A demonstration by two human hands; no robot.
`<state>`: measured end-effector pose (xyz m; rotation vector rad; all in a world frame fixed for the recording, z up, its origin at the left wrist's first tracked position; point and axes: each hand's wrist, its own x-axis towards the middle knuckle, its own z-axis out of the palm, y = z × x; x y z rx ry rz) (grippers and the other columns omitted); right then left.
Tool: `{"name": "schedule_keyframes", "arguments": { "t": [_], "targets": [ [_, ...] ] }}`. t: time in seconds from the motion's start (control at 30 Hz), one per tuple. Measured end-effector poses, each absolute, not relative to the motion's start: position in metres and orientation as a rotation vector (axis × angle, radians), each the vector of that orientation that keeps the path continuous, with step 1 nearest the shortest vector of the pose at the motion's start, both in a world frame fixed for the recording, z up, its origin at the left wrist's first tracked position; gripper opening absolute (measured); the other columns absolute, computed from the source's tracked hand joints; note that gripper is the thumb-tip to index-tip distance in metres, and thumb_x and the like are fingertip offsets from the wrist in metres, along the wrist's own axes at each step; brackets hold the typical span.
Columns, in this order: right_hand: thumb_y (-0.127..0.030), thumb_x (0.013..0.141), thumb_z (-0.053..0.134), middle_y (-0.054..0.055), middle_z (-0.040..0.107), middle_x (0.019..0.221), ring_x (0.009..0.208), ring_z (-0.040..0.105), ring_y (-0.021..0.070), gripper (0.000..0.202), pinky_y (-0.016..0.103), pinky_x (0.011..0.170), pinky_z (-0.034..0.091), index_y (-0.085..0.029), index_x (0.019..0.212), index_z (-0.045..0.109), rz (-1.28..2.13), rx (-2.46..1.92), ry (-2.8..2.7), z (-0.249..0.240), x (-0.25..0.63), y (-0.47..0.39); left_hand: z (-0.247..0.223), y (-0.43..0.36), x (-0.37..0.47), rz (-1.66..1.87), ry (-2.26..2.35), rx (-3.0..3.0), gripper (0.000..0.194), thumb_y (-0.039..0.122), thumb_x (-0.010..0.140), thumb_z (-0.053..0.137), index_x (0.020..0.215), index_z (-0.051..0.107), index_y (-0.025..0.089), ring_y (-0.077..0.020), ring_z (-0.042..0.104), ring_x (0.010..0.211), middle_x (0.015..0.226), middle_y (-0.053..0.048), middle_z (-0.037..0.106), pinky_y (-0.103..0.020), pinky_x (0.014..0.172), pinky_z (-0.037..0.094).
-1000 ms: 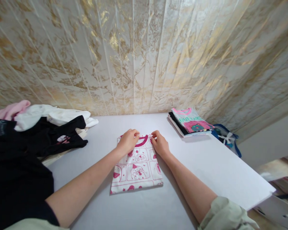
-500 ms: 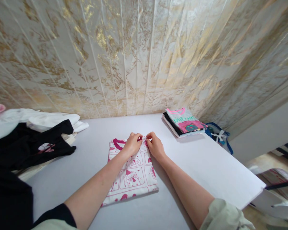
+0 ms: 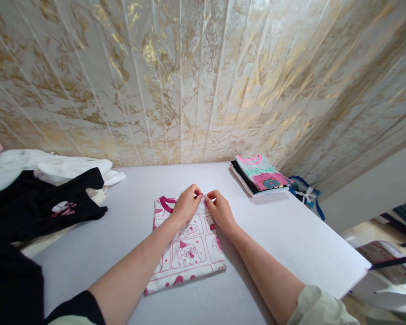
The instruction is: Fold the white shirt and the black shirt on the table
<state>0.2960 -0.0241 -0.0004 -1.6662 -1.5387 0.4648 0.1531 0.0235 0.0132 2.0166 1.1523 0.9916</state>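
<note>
A white T-shirt [image 3: 189, 255] with magenta cartoon prints and a magenta neckband lies folded into a rectangle on the white table. At its far edge, right of the neckband, my left hand [image 3: 188, 203] pinches the fabric between thumb and fingers. Close beside it, my right hand [image 3: 219, 208] pinches the same edge near the far right corner. The two sets of fingertips nearly meet. Both forearms reach in from below, and the left one covers part of the shirt's left side.
Folded clothes [image 3: 262, 176] are stacked at the table's back right, a grey top with pink collar uppermost. Beyond them sits a blue-edged clear bag [image 3: 306, 196]. Loose black garments [image 3: 64, 198] and white garments [image 3: 64, 167] heap on the left. A patterned curtain [image 3: 176, 81] hangs behind the table [image 3: 277, 253].
Both hands stay pinched on the shirt's far edge with only slight finger movement. The view has shifted a little.
</note>
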Motion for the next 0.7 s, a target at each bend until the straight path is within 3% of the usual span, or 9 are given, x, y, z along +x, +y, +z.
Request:
{"name": "schedule_keyframes", "arguments": {
  "t": [0.2, 0.3, 0.43, 0.7],
  "targets": [
    [-0.038, 0.086, 0.05, 0.0, 0.067, 0.082, 0.066, 0.057, 0.0139, 0.018, 0.026, 0.066, 0.044, -0.022, 0.088, 0.058, 0.534, -1.59, -1.48, -0.001, 0.291, -0.021, 0.013, 0.023, 0.156, 1.006, 1.161, 1.964, 0.005, 0.017, 0.083, 0.055, 0.083, 0.054, 0.022, -0.0135, 0.06, 0.071, 0.081, 0.002, 0.064, -0.026, 0.07, 0.047],
    [-0.039, 0.085, 0.05, -0.001, 0.064, 0.075, 0.067, 0.056, 0.0147, 0.02, 0.026, 0.065, 0.044, -0.021, 0.081, 0.057, 0.551, -1.53, -1.424, -0.007, 0.292, -0.016, 0.012, 0.025, 0.156, 0.999, 1.219, 1.999, 0.003, 0.019, 0.083, 0.057, 0.084, 0.059, 0.021, -0.0169, 0.061, 0.084, 0.085, 0.0, 0.067, -0.029, 0.08, 0.048],
    [-0.04, 0.085, 0.049, -0.001, 0.062, 0.073, 0.068, 0.056, 0.0149, 0.02, 0.026, 0.064, 0.044, -0.022, 0.08, 0.055, 0.572, -1.474, -1.402, -0.014, 0.295, -0.01, 0.012, 0.025, 0.155, 0.917, 1.254, 2.097, 0.016, 0.021, 0.085, 0.057, 0.098, 0.065, 0.024, -0.0205, 0.059, 0.103, 0.103, -0.003, 0.07, -0.035, 0.093, 0.045],
    [-0.036, 0.084, 0.051, -0.006, 0.056, 0.064, 0.06, 0.054, 0.0141, 0.018, 0.024, 0.057, 0.038, -0.023, 0.097, 0.051, 0.605, -1.543, -1.483, -0.009, 0.293, -0.018, 0.011, 0.026, 0.156, 0.884, 1.312, 2.088, 0.006, 0.023, 0.084, 0.06, 0.086, 0.066, 0.022, -0.0185, 0.062, 0.084, 0.086, -0.001, 0.071, -0.033, 0.084, 0.045]
  ]
}}
